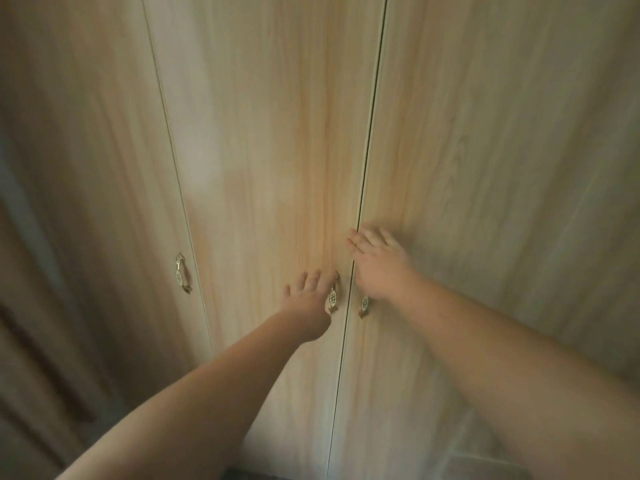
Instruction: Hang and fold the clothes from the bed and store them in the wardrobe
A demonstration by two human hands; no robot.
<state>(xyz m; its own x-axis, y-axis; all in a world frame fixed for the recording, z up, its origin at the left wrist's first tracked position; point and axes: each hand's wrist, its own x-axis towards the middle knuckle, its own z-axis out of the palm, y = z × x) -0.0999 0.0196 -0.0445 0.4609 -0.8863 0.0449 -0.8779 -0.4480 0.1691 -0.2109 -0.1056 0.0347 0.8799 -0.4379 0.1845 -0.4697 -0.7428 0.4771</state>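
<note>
Wardrobe (263, 133) fills the view, doors shut, contents hidden. Left door handle (181, 273) untouched. Left hand (308, 299) flat on the middle door, fingers spread, beside the middle handle (333, 299), gripping nothing. Right hand (377, 268), fingers straight, flat against the right door (485, 168) just past the seam, holding nothing.

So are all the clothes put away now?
Hard to say. No clothes or bed show here. The wardrobe doors look shut. In hand: the left hand lies open beside a handle, and the right hand lies flat by the gap between two doors. I cannot tell if they are shutting the doors or about to open them. If opening, all the hanging and folding is left.
</note>
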